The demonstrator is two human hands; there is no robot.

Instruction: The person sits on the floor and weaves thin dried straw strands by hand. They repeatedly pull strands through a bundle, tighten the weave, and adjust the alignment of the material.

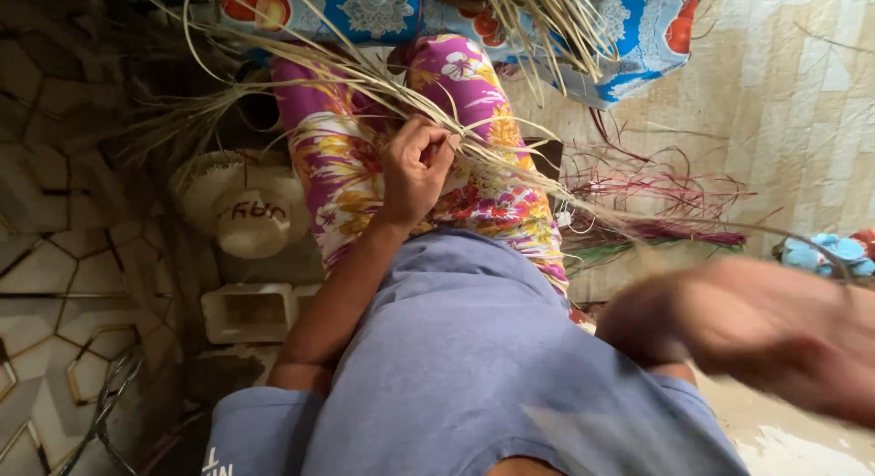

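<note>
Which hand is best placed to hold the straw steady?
Probably the left hand. It already pinches the straw strands on the lap, while the right hand is blurred, off to the side.

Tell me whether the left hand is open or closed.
Closed: the left hand has its fingers curled around pale straw strands over the floral lap.

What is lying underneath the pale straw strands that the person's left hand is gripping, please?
Under the straw strands held by the left hand lies the lap in floral purple fabric. The hand hides the part it grips.
</note>
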